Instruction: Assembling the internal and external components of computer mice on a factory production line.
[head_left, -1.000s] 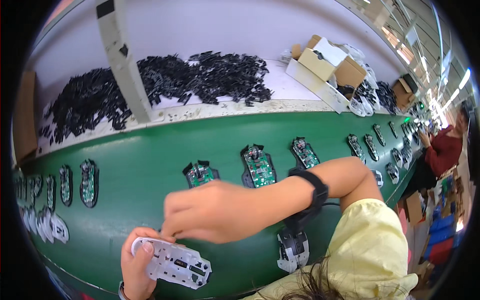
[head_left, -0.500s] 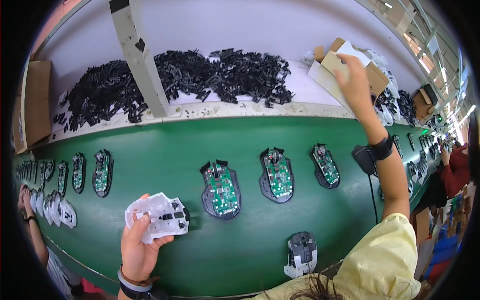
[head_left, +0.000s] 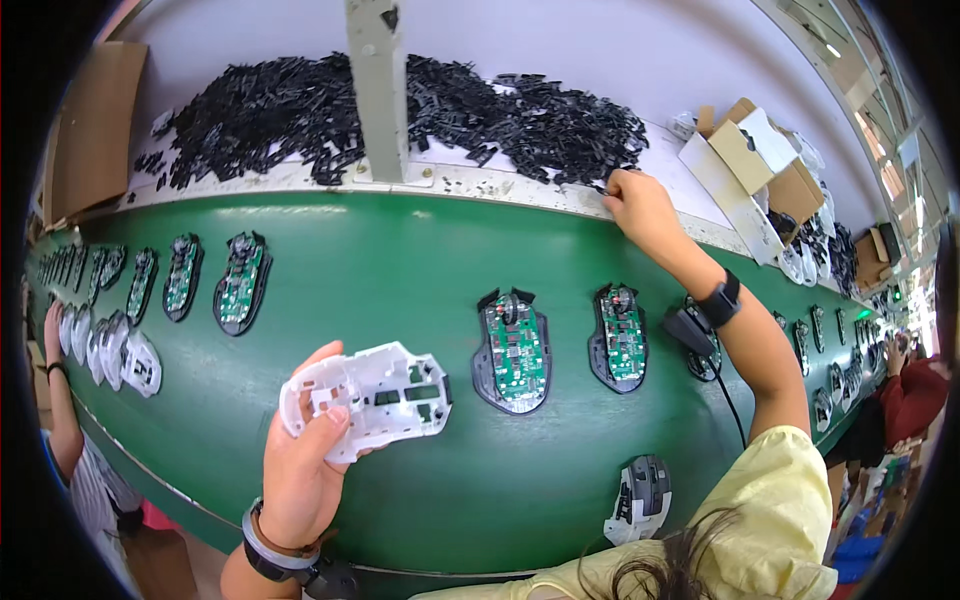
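My left hand (head_left: 303,465) grips a white plastic mouse shell (head_left: 395,398) over the green bench, with the thumb on its inner side. Cut-outs and ribs show on that inner face. Up at the shelf edge, my right hand (head_left: 642,212) has its fingers closed, beside the right end of a heap of small black plastic parts (head_left: 560,125); what the fingertips hold is too small to tell. Nearest the shell lies a mouse base with a green circuit board (head_left: 515,355), and another such base (head_left: 620,340) is right of it.
An upright post (head_left: 378,100) stands on the shelf (head_left: 480,185). Open cartons (head_left: 755,155) sit at its right. A grey-and-white mouse (head_left: 640,497) lies at the near edge. Left are more board-fitted bases (head_left: 241,285), white shells (head_left: 140,362) and another person's arm (head_left: 62,400). A black cable (head_left: 735,405) hangs by my right wrist.
My right hand has come away from the carton, leftward and down to the shelf edge by the black parts, its fingers now closed. The whole view has shifted. My left hand still holds the shell.
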